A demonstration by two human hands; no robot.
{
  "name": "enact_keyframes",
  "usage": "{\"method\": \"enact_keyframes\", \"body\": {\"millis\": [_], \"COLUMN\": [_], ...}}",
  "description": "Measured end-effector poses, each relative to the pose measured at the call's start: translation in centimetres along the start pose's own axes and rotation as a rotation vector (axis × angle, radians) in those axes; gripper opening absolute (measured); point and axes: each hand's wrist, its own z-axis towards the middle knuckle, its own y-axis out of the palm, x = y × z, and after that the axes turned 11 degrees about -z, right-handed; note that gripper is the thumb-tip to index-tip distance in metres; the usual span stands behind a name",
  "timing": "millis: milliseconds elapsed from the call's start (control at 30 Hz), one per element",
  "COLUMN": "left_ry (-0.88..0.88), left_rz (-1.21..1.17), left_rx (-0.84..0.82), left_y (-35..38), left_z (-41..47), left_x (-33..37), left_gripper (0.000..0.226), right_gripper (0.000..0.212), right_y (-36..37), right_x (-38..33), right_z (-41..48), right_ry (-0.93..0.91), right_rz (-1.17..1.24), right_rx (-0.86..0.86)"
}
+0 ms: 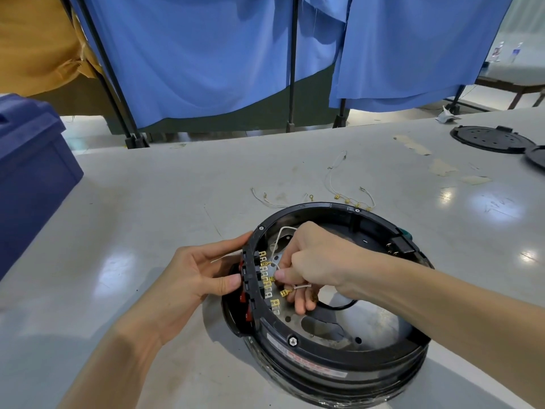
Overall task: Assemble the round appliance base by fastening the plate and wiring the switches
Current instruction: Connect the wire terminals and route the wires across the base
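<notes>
The round black appliance base point(339, 354) lies open side up on the grey table, a metal plate point(371, 323) inside it. A row of red switches point(244, 286) with brass terminals point(267, 280) sits in its left wall. My left hand point(194, 278) holds the outside of that wall at the switches, thumb pressed on the rim. My right hand point(309, 261) reaches inside the base and pinches a white wire point(284, 231) with a brass connector at the terminals.
Loose white wires with brass connectors point(351, 199) lie on the table just behind the base. Two black round lids point(489, 139) rest at the far right. A blue bin point(32, 172) stands at the left edge. Blue curtains on black stands hang behind the table.
</notes>
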Motion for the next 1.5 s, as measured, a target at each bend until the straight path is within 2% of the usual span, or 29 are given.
{"method": "enact_keyframes", "body": {"millis": [333,533,967,1133,1300,1500], "left_ry": [0.002,0.011,0.062,0.055,-0.011,0.040], "left_rz": [-0.005,0.005,0.071,0.039,0.050,0.136], "left_rx": [0.016,0.060,0.130,0.054,-0.087,-0.064], "left_y": [0.0,0.3,1.0,0.6,-0.4,-0.5], "left_z": [0.1,0.4,0.5,0.3,0.1,0.3], "left_x": [-0.1,-0.2,-0.5,-0.6,0.0,0.1], "left_gripper": [0.060,0.060,0.063,0.057,0.067,0.067], "right_gripper": [0.009,0.022,0.026,0.018,0.008,0.024], "right_y": [0.2,0.2,0.6,0.1,-1.0,-1.9], "right_x": [-0.1,-0.6,-1.3,-1.0,-0.6,0.6], "right_z": [0.4,1.0,1.4,1.2,0.1,-1.1], "right_ry": [0.028,0.083,0.114,0.106,0.068,0.087], "right_rz": [0.019,0.039,0.072,0.083,0.147,0.156], "right_rx": [0.037,0.065,0.079,-0.011,-0.116,-0.186]}}
